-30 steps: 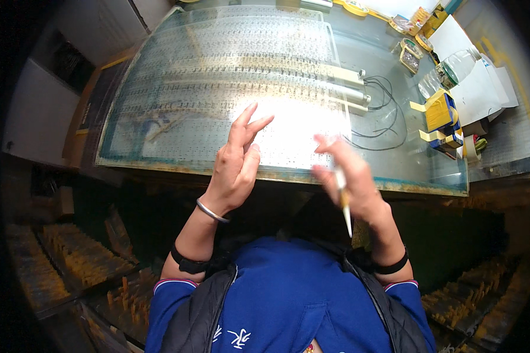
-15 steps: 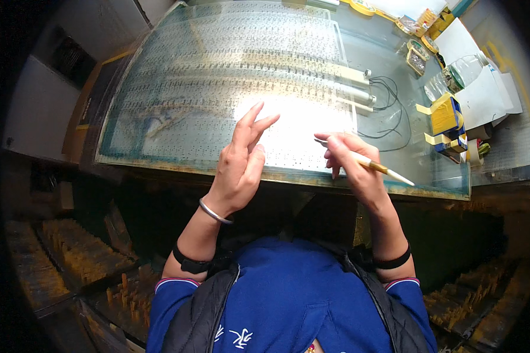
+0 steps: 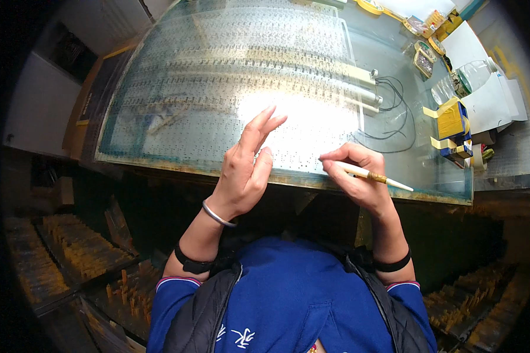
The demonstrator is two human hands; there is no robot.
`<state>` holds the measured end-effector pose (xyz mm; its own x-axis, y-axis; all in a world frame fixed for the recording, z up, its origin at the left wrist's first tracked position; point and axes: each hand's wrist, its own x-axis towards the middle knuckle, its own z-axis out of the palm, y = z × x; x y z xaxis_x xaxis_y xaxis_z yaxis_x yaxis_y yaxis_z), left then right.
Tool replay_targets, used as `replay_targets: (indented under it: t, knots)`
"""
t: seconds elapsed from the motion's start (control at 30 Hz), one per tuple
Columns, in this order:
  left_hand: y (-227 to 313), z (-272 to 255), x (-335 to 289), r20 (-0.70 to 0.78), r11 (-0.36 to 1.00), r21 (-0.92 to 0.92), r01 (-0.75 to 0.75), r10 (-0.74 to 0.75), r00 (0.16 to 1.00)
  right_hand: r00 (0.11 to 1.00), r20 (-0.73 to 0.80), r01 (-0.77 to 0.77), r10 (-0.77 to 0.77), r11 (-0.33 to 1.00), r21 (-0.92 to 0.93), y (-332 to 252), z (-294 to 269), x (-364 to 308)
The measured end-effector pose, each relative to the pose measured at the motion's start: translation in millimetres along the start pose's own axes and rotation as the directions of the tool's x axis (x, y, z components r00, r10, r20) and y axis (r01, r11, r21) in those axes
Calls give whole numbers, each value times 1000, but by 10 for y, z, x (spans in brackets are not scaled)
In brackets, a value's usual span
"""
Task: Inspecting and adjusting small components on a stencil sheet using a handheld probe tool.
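My right hand (image 3: 359,173) pinches a slim pen-like tool (image 3: 398,185) with a white, tapered handle and a brass-coloured band. Its back end points right and toward me, and its working tip is hidden at my fingertips, close above a brightly lit sheet (image 3: 218,141) patterned with rows of tiny dark marks. My left hand (image 3: 247,162) is open over the same sheet, fingers extended and thumb apart, holding nothing. Whether it touches the surface I cannot tell. The sheet lies on a glass-topped table (image 3: 415,150) with greenish edges.
White lamp tubes (image 3: 365,97) with black cables (image 3: 403,112) show at the sheet's right side. Farther right are a blue tape dispenser with yellow tape (image 3: 452,120), a clear plastic bottle (image 3: 474,76) and white papers (image 3: 492,106). Trays of yellowish upright pieces (image 3: 79,244) lie below left.
My right hand has drawn slightly down, its fingers gathered tighter at the tool's front, hiding the tip that showed before. My left hand has shifted slightly right, still open.
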<state>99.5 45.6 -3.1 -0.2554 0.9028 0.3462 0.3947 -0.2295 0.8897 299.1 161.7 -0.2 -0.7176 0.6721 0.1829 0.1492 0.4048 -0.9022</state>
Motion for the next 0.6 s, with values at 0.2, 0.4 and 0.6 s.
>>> replay_targets:
  t: [0.2, 0.4, 0.6]
  knots:
    - [-1, 5, -9, 14, 1000, -10, 18, -18, 1000, 999, -10, 30, -30, 1000, -3, -32, 11, 20]
    - [14, 17, 7, 3, 998, -64, 22, -22, 1000, 990, -143, -4, 0, 1000, -27, -32, 60, 24]
    - [10, -65, -52, -139, 960, -279, -10, -30, 990, 1000, 6, 16, -19, 960, 281, -137, -187, -113]
